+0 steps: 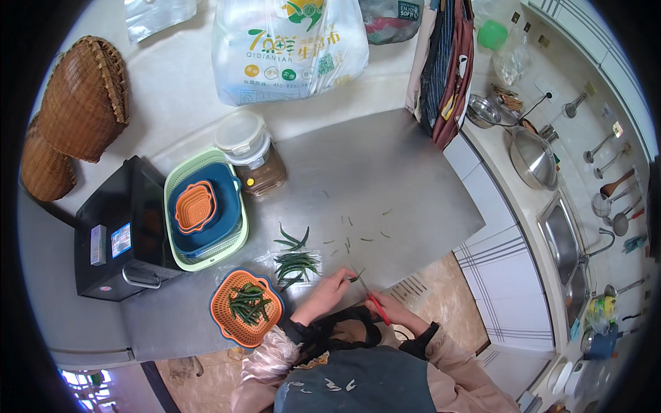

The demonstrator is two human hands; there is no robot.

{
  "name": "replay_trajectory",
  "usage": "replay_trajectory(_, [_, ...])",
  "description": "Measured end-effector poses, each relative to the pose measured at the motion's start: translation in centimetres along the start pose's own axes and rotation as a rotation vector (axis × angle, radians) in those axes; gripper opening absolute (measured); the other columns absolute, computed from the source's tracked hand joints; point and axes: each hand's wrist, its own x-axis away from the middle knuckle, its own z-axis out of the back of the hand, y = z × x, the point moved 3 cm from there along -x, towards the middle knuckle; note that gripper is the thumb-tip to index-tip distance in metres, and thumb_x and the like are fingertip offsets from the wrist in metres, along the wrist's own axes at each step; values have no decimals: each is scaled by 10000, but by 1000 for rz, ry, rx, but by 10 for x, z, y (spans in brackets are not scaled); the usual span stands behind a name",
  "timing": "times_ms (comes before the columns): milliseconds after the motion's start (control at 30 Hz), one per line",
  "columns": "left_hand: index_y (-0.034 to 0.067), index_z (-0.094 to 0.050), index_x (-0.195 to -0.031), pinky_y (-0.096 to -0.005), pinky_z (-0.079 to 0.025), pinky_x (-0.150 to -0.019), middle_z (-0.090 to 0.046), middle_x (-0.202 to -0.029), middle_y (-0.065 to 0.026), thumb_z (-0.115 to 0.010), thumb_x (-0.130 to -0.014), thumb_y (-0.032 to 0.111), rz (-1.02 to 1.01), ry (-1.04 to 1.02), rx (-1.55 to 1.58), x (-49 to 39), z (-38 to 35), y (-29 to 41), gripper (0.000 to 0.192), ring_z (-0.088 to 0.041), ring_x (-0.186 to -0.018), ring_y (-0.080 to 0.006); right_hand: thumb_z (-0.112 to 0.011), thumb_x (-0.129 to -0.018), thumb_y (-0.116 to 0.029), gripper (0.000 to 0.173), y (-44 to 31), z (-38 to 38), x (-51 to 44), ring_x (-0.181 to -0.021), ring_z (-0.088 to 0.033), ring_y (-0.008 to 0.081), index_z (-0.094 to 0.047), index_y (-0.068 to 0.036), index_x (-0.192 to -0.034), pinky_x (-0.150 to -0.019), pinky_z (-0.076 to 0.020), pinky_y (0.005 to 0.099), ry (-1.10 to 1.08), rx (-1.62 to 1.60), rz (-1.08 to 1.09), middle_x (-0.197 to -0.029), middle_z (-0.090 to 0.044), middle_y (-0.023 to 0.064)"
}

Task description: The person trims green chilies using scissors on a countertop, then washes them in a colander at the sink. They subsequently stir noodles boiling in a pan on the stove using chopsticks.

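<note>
My left hand (330,290) pinches a green chili pepper (355,279) by the front edge of the steel table (413,180). In my right hand (395,308) are red-handled scissors (378,308), their blades reaching up to the pepper. A loose pile of long green chili peppers (297,266) lies left of my left hand, partly over clear plastic. Beyond the blades, several thin green stem pieces (366,239) are scattered on the steel. Further left, an orange basket (219,304) with a blue outer rim holds more green peppers (250,305).
Nested green, blue and orange baskets (242,242) stand at the left beside a black appliance (150,217). Behind them is a lidded clear container (263,170). A printed plastic bag (289,62) and aprons (439,67) hang at the wall. A sink counter (526,201) runs along the right.
</note>
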Motion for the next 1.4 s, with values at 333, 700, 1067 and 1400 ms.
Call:
replay_trajectory(333, [44,-529,-1093,-497,-448,-682,-610,-916,-232,-500,-933,182,-115,10,-101,-4,-28,-18,214,-557,-861,-452,-473,-918,-533,479,13,-5,-6,-591,-512,112,-514,-57,-950,-554,-456,257,-47,-275,-54,-691,-507,4])
replay_trajectory(700, [45,-539,-1094,-495,-444,-745,-612,-949,-236,-467,-944,224,-42,3,-76,-11,-46,-55,244,-550,-912,-454,-472,-899,-582,482,29,-16,-16,-490,-407,83,-504,-105,-839,-436,-340,232,-95,-496,-139,-615,-429,-27])
replay_trajectory(1067, [41,-560,-1094,-432,-465,-758,-616,-943,-203,-493,-924,179,-35,-49,-186,-1,-31,-34,229,-575,-911,-393,-483,-889,-589,517,34,-17,-13,-449,-431,101,-501,-93,-746,-406,-347,249,-28,-544,-218,-572,-431,-16])
replay_trajectory(1400, [28,-606,-1059,-419,-364,-887,-521,-1021,-111,-682,-745,158,105,562,-823,121,105,23,348,-454,-1033,-316,-469,-898,-581,547,44,4,-8,-455,-507,134,-511,-49,-778,-423,-401,260,31,-489,-166,-564,-492,27])
